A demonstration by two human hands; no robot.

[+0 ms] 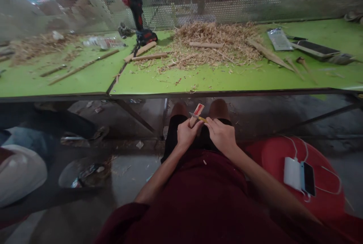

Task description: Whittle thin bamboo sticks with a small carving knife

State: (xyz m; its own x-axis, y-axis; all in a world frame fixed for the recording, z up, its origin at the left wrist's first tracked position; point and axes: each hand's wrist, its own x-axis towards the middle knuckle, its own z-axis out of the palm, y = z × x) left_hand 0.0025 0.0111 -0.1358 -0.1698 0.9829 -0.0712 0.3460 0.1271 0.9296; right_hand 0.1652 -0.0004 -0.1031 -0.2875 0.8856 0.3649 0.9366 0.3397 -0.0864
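Currently, left hand (187,135) is gripping wooden piece (200,108) with red marking, fingers closed around lower end. Right hand (222,135) is gripping yellow-handled knife (202,119), fingers closed on handle; blade is crossing wooden piece, pointing to ten o'clock. Wooden piece is being held at six o'clock from green tabletop (153,83). From hands: wood shavings (221,30) are lying at twelve o'clock, power drill (137,13) is standing at eleven, phone (308,177) is resting on red seat (276,157) at four.

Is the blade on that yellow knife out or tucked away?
It's out. The bare grey blade pokes past the yellow handle in the right hand, crossing in front of the red-marked wooden piece.
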